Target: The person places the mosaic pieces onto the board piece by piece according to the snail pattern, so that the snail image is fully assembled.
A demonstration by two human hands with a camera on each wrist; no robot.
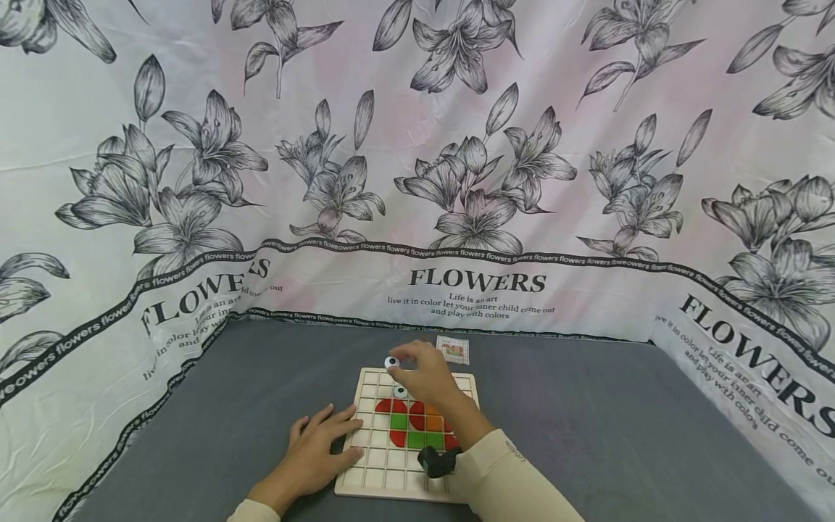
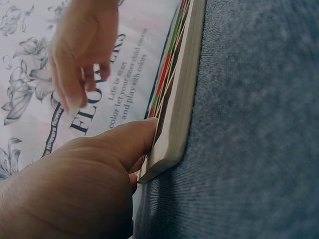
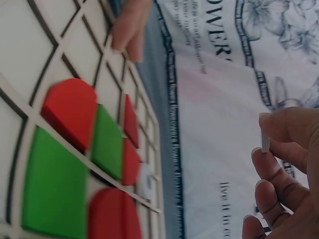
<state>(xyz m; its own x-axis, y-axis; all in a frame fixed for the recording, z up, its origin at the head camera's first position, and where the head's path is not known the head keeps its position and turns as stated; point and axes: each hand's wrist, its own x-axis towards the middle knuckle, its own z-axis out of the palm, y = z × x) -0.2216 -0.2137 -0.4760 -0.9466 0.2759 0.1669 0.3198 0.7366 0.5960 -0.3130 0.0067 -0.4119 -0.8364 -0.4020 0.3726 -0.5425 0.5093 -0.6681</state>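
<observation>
My right hand point(image 1: 427, 373) pinches a white eye tile with a black dot point(image 1: 391, 362) between thumb and fingertips, above the far edge of the wooden grid board point(image 1: 375, 478). Seen edge-on in the right wrist view, this tile point(image 3: 265, 139) is thin and white. A matching eye tile point(image 1: 401, 391) sits in the grid just below that hand. Red rounded tiles point(image 3: 72, 112), green square tiles point(image 3: 55, 181) and an orange tile point(image 1: 433, 422) fill several cells. My left hand point(image 1: 313, 451) rests at the board's left edge, fingers spread, its thumb point(image 2: 127, 139) touching the rim.
A small pattern card point(image 1: 453, 350) lies behind the board on the grey tabletop point(image 1: 561, 420). Cloth printed with flowers point(image 1: 483, 210) hangs around the back and sides. A black wrist camera point(image 1: 435, 462) sits at the right cuff, over the board's near right part.
</observation>
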